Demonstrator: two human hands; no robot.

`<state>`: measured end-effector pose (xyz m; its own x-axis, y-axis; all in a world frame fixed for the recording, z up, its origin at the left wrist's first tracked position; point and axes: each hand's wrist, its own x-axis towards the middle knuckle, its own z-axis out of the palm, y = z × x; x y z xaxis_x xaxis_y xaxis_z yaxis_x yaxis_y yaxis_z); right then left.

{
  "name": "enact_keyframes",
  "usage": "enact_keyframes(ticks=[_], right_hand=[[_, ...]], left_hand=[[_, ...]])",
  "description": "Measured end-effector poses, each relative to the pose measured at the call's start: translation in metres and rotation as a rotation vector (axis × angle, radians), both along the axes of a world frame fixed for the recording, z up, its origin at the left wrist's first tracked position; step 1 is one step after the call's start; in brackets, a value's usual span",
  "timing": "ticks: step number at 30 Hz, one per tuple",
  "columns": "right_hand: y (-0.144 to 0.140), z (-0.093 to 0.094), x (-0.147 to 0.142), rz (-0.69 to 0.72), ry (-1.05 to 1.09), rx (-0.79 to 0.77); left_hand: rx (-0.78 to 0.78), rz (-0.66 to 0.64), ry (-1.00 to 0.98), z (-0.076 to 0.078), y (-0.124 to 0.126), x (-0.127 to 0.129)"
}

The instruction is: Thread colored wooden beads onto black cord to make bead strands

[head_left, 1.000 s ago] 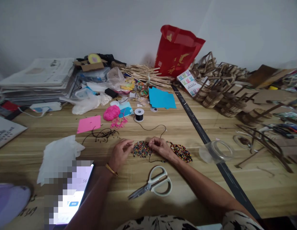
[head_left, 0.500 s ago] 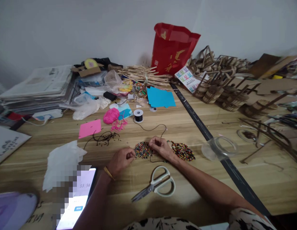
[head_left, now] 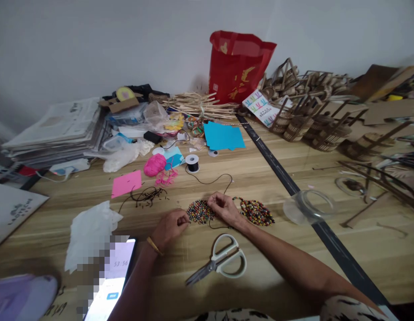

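In the head camera's view, we saw the left hand point(head_left: 170, 225) curled almost closed beside a pile of loose beads point(head_left: 199, 211); we could not tell whether it gripped one. The right hand point(head_left: 223, 207) bent thumb and finger together at the pile's right edge, where black cord point(head_left: 207, 183) met it, its hold unclear to us. Strung beads point(head_left: 258, 212) lay just beyond that hand, scissors point(head_left: 223, 256) nearer us.
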<state>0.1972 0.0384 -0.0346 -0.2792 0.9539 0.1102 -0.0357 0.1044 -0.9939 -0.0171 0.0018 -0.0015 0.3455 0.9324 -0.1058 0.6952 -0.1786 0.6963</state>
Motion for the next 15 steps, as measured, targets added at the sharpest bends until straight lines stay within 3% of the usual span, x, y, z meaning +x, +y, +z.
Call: enact_keyframes(ticks=[15], right_hand=[[-0.0010, 0.0033, 0.0014, 0.030, -0.050, 0.010]], left_hand=[[-0.022, 0.032, 0.016, 0.0045, -0.0011, -0.0005]])
